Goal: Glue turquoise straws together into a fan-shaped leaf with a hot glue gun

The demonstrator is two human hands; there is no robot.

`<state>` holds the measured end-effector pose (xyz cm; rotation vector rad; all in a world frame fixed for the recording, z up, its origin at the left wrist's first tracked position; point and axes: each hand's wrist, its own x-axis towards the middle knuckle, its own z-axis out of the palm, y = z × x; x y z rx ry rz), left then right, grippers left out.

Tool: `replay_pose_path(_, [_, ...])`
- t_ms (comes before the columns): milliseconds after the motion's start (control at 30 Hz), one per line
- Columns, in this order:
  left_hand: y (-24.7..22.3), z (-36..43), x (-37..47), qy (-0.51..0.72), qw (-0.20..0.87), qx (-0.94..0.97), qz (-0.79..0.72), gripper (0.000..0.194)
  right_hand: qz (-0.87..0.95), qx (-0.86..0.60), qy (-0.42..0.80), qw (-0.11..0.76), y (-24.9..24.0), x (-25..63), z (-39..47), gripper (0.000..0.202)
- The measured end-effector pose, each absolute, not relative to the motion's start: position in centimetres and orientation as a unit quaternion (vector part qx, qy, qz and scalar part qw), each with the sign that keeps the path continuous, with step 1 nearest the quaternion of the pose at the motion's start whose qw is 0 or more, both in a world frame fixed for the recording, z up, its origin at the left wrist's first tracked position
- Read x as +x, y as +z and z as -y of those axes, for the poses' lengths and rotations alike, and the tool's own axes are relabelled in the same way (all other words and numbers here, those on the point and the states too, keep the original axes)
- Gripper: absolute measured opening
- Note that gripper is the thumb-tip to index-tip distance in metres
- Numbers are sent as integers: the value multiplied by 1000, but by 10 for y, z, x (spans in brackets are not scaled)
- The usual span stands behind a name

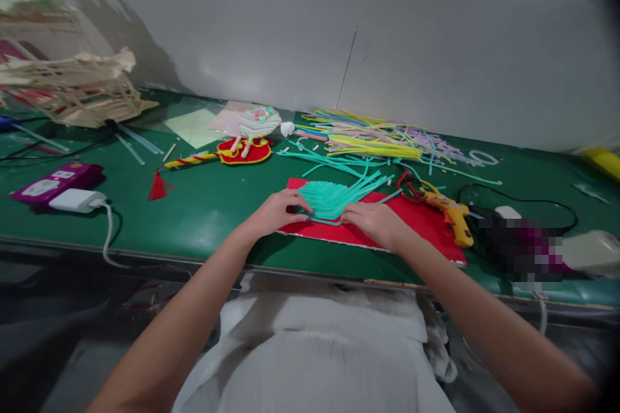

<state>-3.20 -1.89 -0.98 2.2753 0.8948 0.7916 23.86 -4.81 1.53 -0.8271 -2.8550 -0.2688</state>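
Observation:
A red board (411, 216) lies on the green table, bearing a patch of turquoise pipe cleaners (322, 199) set side by side and bent, with loose ends fanning to the right. Along the near edge of this patch runs one more turquoise pipe cleaner (325, 222). My left hand (283, 211) is at the patch's left side, thumb and fingers closed about the left end of that strip. On the other side, my right hand (371, 222) has its fingers bent down on the strip's right end. The fingertips partly hide the ends.
A yellow glue gun (450, 211) and red-handled pliers or scissors (409, 186) lie at the right. Behind are piled coloured pipe cleaners (375, 142), a striped sheep-like figure (259, 124) and a red-yellow tasselled piece (194, 160). A purple power box (61, 184) and stick model (82, 87) stand left.

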Motion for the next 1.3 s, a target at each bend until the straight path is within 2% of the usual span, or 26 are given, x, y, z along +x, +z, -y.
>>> replay_pose_path(233, [-13, 17, -32, 275, 271, 861, -330, 13, 950, -293, -55, 96, 15, 241, 46, 29])
replay_pose_path(567, [-11, 17, -31, 260, 274, 863, -335, 13, 927, -322, 6, 191, 5, 246, 43, 28])
replay_pose_path(1000, [-10, 17, -31, 256, 287, 861, -333, 13, 844, -356, 250, 313, -16, 251, 22, 23])
replay_pose_path(1300, [-9, 19, -31, 261, 293, 858, -331, 13, 817, -373, 284, 335, -19, 249, 20, 22])
